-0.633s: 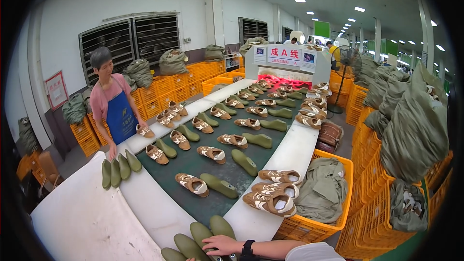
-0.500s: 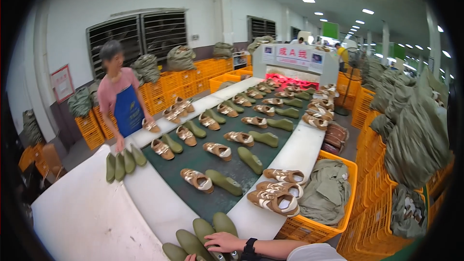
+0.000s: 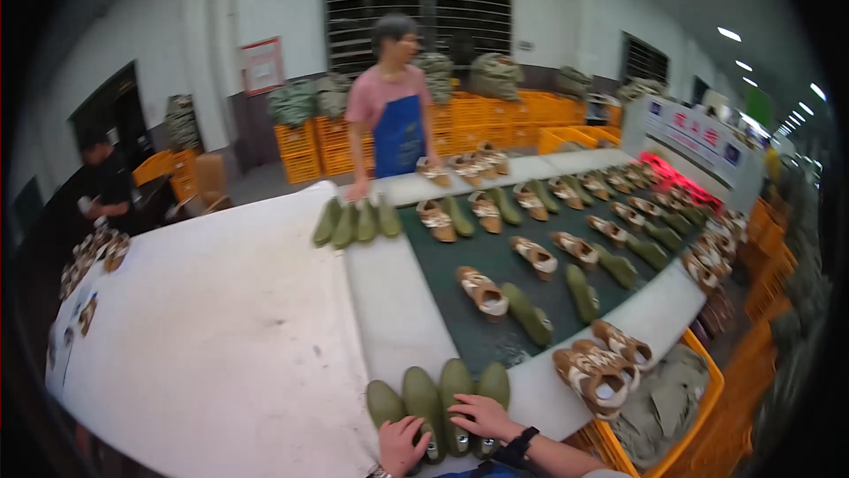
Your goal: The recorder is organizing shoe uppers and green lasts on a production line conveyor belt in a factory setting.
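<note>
Four green shoe lasts (image 3: pixel 423 398) lie side by side at the near end of the white ledge. On the left-hand ones rests my left hand (image 3: pixel 403 448), its fingers lying over their heel ends. Across the right-hand ones lies my right hand (image 3: pixel 482 416), fingers spread and touching their tops; a black band circles that wrist. Neither hand is visibly wrapped round a last. Just right of my hands, brown and white sneakers (image 3: pixel 601 372) stand on the white side ledge. On the green conveyor belt (image 3: pixel 442 288), more sneakers and lasts lie in rows.
A co-worker (image 3: pixel 389 115) in a blue apron stands across the belt, one hand by another group of lasts (image 3: pixel 355 221). A white table (image 3: pixel 221 319) spreads to the left. An orange crate (image 3: pixel 699 416) holding grey-green cloth stands at right. Another person (image 3: pixel 106 182) is far left.
My view has swung left, bringing the white table and a far-left person into sight. My left hand now shows more fully on the lasts. The co-worker's head has turned toward the right.
</note>
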### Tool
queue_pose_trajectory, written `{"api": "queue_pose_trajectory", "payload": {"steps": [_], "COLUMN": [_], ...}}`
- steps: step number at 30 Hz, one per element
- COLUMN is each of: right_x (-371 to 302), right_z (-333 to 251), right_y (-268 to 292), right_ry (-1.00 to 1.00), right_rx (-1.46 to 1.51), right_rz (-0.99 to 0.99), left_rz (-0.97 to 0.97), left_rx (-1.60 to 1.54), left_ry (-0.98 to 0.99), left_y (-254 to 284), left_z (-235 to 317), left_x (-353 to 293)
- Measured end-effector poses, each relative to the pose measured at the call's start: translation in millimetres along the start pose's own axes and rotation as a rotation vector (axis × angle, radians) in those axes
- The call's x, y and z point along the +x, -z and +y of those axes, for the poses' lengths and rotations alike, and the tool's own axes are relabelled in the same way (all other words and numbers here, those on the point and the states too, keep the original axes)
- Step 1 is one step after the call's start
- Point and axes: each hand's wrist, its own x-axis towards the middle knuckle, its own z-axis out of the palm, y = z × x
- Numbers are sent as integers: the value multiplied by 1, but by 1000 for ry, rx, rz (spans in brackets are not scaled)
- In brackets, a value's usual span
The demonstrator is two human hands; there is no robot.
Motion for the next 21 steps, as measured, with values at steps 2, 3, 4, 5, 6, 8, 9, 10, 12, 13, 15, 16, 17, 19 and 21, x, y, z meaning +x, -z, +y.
{"api": "queue_pose_trajectory", "payload": {"steps": [2,3,4,5,6,8,9,10,12,13,15,16,17,19,21], "right_x": [-6,-11,-14,-16,-14,-11,-10,-8,-8,-6,-5,-4,-3,-3,-4], "right_z": [-1,4,8,9,2,-20,-25,-24,-21,-20,-21,-21,-20,-18,-17], "right_y": [10,12,11,13,15,24,28,27,25,25,25,25,25,25,24], "right_ry": [-24,-45,-66,-89,-111,-122,-168,-153,-142,-139,-133,-128,-126,-144,-158], "right_rx": [-33,-14,7,17,31,1,18,21,29,39,34,30,30,42,39], "right_rz": [9,26,38,26,17,54,9,3,34,25,23,24,23,14,12], "left_rz": [14,9,4,5,4,14,26,37,21,45,45,43,44,44,35], "left_rx": [-11,-34,-55,-48,-36,-46,-51,-41,-68,-52,-54,-55,-54,-59,-68], "left_ry": [-14,-14,-10,-14,-20,-4,-12,-3,0,-11,-6,-4,-2,-4,-2], "left_y": [-4,-8,-12,-15,-13,-9,-7,-5,-4,-4,-4,-4,-4,-6,-8], "left_z": [9,11,12,12,12,10,12,12,12,12,11,10,10,9,8], "left_x": [3,4,4,6,5,3,4,5,7,7,7,7,8,9,9]}}
